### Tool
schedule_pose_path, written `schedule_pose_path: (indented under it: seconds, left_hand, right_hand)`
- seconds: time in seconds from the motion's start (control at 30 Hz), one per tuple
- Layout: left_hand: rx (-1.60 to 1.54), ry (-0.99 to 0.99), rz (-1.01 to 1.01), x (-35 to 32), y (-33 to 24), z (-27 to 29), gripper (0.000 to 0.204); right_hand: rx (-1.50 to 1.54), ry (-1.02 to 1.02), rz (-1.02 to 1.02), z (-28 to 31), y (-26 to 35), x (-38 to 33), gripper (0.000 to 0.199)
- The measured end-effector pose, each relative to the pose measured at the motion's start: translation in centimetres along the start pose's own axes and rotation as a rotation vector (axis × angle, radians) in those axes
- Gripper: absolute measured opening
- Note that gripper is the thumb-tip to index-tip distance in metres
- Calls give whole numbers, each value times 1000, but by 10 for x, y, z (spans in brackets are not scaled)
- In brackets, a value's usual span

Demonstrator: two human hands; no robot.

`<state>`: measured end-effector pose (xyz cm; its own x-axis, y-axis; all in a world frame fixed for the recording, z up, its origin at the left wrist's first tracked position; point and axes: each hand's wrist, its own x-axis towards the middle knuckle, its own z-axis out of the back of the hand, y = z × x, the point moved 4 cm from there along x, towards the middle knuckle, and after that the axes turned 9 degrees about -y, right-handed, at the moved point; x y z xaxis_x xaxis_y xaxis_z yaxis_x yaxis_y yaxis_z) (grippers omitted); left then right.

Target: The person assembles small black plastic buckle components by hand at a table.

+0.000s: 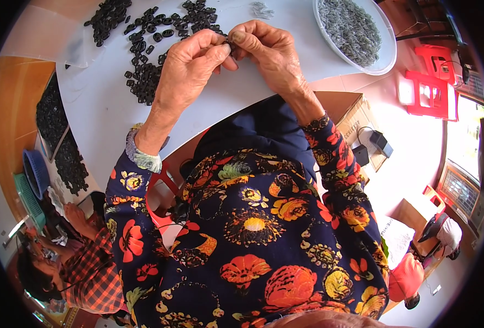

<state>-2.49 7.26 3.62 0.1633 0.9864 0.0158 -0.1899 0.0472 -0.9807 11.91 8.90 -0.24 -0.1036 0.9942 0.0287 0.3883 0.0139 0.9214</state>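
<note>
Where the two hands meet above the white table (105,109), the left hand (190,68) and right hand (269,54) pinch one small black piece (230,42) between thumb and fingertips; it looks like a flat plastic ring, though mostly hidden. Behind the left hand lies a loose heap of black oval links (143,71), matte and slotted. To the right sits a white oval bowl (387,54) filled with thin grey wiry bits (348,27).

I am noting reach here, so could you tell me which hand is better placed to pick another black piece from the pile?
Probably the left hand: the black pieces lie right beside it, while the right hand sits farther away.
</note>
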Motion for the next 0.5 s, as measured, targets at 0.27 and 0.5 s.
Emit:
schedule_pose_path:
  seconds: [0.27, 0.5]
  left_hand:
    - [-4, -45, -21, -3, 0, -1, 12]
    - [96, -158, -145, -10, 7, -4, 7]
  right_hand:
    - [-40, 18, 5, -1, 2, 0, 17]
    - [-240, 30, 85, -2, 4, 0, 18]
